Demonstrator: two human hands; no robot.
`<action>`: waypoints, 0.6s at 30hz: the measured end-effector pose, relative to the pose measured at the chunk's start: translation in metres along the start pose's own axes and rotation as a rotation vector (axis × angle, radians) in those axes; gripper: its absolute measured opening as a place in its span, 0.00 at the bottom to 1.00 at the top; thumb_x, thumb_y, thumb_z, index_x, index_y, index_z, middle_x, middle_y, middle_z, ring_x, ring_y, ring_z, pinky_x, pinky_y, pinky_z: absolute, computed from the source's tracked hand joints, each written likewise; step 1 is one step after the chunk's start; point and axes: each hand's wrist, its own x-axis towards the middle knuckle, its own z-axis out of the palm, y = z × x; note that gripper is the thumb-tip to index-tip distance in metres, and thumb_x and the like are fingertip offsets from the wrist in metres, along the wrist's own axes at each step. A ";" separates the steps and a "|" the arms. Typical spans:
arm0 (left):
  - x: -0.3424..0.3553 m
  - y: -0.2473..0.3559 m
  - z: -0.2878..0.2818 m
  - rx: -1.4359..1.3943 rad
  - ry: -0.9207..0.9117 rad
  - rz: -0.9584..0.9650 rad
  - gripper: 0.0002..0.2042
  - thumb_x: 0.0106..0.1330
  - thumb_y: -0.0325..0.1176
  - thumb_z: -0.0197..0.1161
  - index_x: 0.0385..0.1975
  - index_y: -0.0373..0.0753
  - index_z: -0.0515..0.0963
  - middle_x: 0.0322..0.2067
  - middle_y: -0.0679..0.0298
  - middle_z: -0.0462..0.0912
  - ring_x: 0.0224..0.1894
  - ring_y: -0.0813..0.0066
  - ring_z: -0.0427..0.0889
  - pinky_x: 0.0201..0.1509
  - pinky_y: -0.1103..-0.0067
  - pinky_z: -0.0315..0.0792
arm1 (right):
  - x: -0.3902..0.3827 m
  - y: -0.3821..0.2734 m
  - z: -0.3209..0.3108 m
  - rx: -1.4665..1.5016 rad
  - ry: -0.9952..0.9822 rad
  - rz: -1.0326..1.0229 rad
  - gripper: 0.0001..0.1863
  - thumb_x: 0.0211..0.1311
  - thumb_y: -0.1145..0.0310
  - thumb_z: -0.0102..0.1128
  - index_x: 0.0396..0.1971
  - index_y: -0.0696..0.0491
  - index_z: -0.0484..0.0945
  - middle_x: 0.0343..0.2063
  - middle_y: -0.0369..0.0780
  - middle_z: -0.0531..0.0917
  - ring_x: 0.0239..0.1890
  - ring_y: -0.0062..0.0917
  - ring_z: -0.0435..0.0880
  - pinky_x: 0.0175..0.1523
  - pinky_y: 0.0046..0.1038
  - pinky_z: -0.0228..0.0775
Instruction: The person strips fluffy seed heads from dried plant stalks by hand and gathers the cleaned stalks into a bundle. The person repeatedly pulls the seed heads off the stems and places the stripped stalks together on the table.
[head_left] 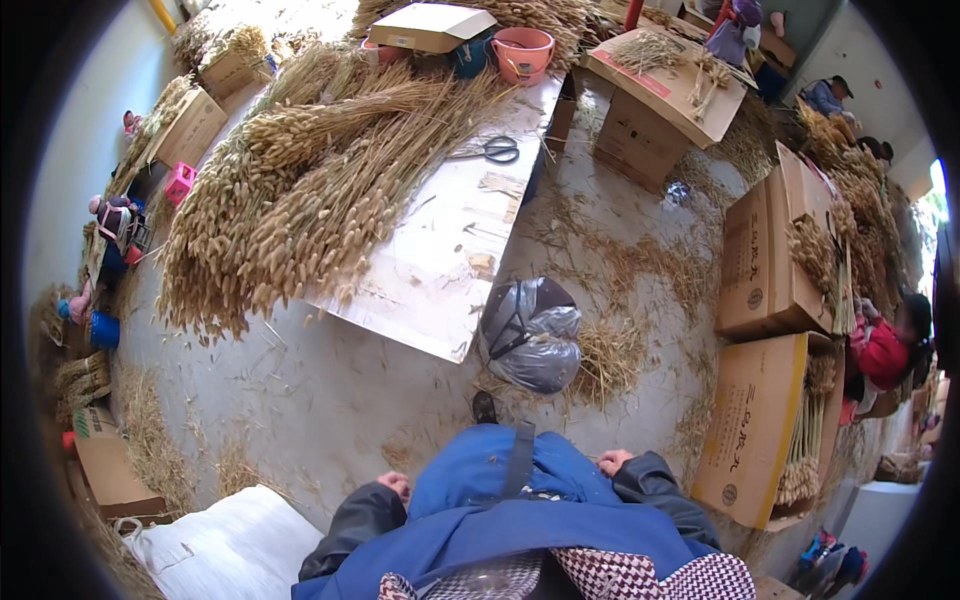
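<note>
My left hand is low beside my blue apron, its fingers curled. My right hand is at the other side, also curled; whether either holds anything is hidden. Ahead is a white table bearing long bundles of dried grass with fluffy heads, dark-handled scissors, a pink bucket and a cardboard box at the far end. A dark seat cushion in plastic sits on the floor just in front of me, with loose straw beside it.
Cardboard boxes with grass bundles line the right, near a person in red. Another in blue is farther back. People work along the left wall near a blue bucket. A white sack lies at my lower left.
</note>
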 end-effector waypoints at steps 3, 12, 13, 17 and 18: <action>0.040 0.100 -0.004 0.057 -0.073 0.150 0.09 0.56 0.25 0.54 0.36 0.33 0.73 0.23 0.59 0.77 0.22 0.73 0.76 0.23 0.76 0.75 | 0.000 0.006 -0.040 0.054 -0.055 0.224 0.14 0.55 0.64 0.51 0.36 0.57 0.80 0.25 0.40 0.84 0.29 0.23 0.81 0.38 0.24 0.72; 0.016 0.209 0.073 -0.034 0.070 0.173 0.12 0.58 0.25 0.52 0.42 0.33 0.71 0.26 0.60 0.78 0.24 0.73 0.78 0.24 0.78 0.75 | 0.067 0.021 -0.202 0.075 0.118 0.256 0.11 0.56 0.64 0.53 0.28 0.57 0.78 0.17 0.39 0.80 0.21 0.23 0.78 0.30 0.27 0.71; 0.001 0.195 0.092 -0.036 0.086 0.187 0.11 0.57 0.25 0.54 0.41 0.33 0.72 0.25 0.60 0.79 0.22 0.73 0.78 0.24 0.78 0.74 | 0.081 0.022 -0.225 0.043 0.174 0.242 0.12 0.56 0.63 0.52 0.29 0.56 0.78 0.17 0.38 0.80 0.22 0.23 0.79 0.31 0.27 0.71; -0.027 0.161 0.140 0.424 0.044 0.212 0.11 0.57 0.30 0.60 0.39 0.34 0.74 0.29 0.60 0.80 0.27 0.76 0.78 0.32 0.79 0.74 | 0.142 0.025 -0.321 -0.064 0.284 0.143 0.13 0.57 0.62 0.48 0.27 0.55 0.78 0.17 0.38 0.82 0.23 0.24 0.82 0.33 0.27 0.73; -0.029 0.157 0.147 0.402 0.024 0.167 0.11 0.57 0.30 0.60 0.39 0.34 0.74 0.29 0.60 0.80 0.28 0.77 0.78 0.32 0.79 0.74 | 0.153 0.025 -0.338 -0.099 0.387 0.133 0.12 0.57 0.63 0.48 0.27 0.54 0.78 0.17 0.38 0.82 0.23 0.23 0.82 0.33 0.27 0.74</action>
